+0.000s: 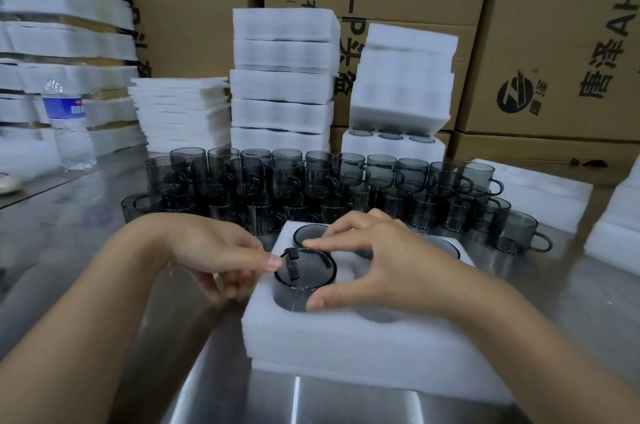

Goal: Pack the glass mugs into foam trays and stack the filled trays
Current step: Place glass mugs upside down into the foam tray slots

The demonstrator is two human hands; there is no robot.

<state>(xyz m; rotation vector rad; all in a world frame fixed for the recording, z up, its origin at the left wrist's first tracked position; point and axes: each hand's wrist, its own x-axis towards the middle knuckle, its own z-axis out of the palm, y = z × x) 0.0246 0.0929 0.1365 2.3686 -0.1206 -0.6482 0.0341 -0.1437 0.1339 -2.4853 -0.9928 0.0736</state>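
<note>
Head view: nearest, the foam tray [346, 344] lies on the steel counter [52, 233], with the mug [301, 281] partly sunk in its near-left pocket. The right hand [384, 257] has its grip spanning the rim, thumb near, forefinger far. The left hand [214, 250] has curled fingertips at the handle, seemingly pinching it. Best to turn the handle into its slot, then press down evenly. Beyond, loose mugs [311, 181] wait, with stacked trays [282, 84] behind them.

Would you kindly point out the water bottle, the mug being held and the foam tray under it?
water bottle [64, 109]: head view, its blue label.
mug [289, 297]: head view, near side wall.
foam tray [346, 349]: head view, front wall.
</note>
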